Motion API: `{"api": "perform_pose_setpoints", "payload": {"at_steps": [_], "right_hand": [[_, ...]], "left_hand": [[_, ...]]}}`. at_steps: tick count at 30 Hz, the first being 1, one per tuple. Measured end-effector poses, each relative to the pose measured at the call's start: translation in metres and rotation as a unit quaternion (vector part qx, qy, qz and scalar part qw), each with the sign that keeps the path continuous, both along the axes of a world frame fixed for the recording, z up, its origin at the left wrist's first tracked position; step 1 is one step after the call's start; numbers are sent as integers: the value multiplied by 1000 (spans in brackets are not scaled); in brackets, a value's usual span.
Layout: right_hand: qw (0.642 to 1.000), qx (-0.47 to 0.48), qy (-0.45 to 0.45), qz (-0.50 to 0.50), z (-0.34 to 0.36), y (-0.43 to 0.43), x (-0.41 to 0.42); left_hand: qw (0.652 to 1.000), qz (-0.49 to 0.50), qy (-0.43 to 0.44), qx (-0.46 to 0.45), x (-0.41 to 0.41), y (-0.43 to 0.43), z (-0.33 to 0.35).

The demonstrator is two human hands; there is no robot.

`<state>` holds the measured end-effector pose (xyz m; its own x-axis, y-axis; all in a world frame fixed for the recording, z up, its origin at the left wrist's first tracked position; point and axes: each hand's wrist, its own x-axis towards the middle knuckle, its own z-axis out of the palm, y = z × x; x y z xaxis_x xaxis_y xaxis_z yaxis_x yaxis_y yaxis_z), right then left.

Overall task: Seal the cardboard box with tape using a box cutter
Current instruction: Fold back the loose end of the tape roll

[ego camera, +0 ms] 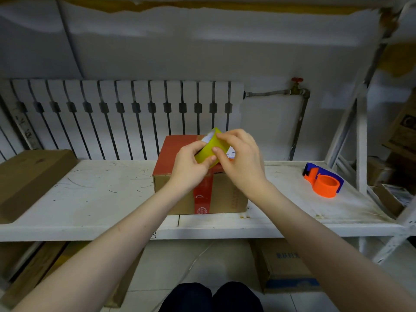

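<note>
Picking at a yellow roll of packing tape [208,150] above the brown cardboard box with red tape [200,188] on the white shelf [90,194], a person apparently hunts for its loose end. The left hand [188,166] clasps the roll; right hand [242,157] fingertips pinch its rim. Next comes peeling a strip free; the orange-and-blue tape cutter [324,182] sits well apart, right.

We see a yellow tape roll [208,152] tilted above a red-taped cardboard box [198,190] resting closed on our white shelf [90,199].

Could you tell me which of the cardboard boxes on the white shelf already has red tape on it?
The middle box, right under both hands, with a red strip down its front. The flat box at the left shows none.
</note>
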<state>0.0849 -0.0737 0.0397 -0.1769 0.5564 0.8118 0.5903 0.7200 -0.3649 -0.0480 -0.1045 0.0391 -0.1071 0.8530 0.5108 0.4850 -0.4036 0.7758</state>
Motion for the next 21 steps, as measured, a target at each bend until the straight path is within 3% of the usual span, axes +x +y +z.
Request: {"api": "perform_pose_setpoints", "payload": {"at_steps": [9,17,21], "right_hand": [[991,128,-35,-12,-6,-27,1],[994,100,-41,19,-8,-41,9],[999,34,23,23,-7,-41,11]], "left_hand": [[999,-13,-37,14,13,-21,1],[998,-36,-56,6,17,-32,-2],[999,-39,-24,-3,19,-38,0]]}}
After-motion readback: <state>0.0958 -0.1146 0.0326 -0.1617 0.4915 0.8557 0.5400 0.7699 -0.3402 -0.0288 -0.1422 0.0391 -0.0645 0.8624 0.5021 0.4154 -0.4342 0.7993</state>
